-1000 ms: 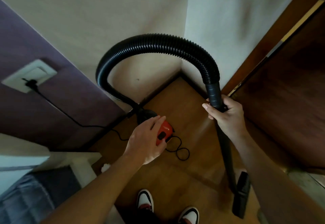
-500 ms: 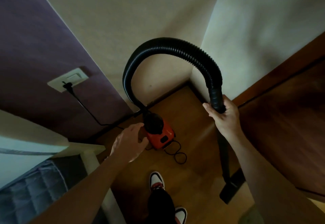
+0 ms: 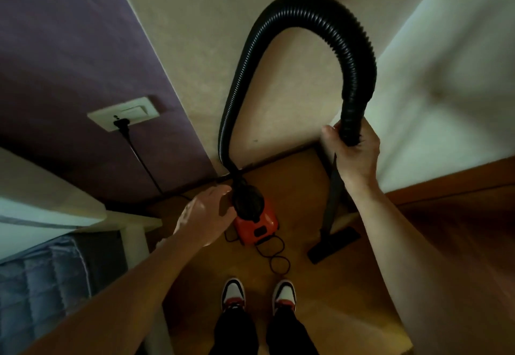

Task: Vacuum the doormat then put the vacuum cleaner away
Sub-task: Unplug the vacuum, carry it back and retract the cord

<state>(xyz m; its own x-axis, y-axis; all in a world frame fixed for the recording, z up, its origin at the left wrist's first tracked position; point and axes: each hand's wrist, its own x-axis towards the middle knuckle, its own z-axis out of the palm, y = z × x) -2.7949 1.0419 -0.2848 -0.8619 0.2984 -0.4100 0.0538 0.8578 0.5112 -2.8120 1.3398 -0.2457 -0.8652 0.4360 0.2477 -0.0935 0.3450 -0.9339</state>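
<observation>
- Left hand point(image 3: 204, 215) against the black top of the red vacuum cleaner point(image 3: 260, 225) on the floor point(image 3: 301, 187) by the wall corner; grasp or mere touch impossible to tell.
- Right hand point(image 3: 355, 156) clasped round the hose point(image 3: 306, 3) end, hiding its joint with the wand point(image 3: 333, 195).
- Floor nozzle point(image 3: 334, 244) dim and blurred.

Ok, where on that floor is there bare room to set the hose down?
Bare floor lies in the corner between the orange vacuum body and the wand, with a wider patch right of the shoes, below the floor nozzle. Crowded between body and shoes: cord loops there, left hand at the body. The right hand holds the hose.
</observation>
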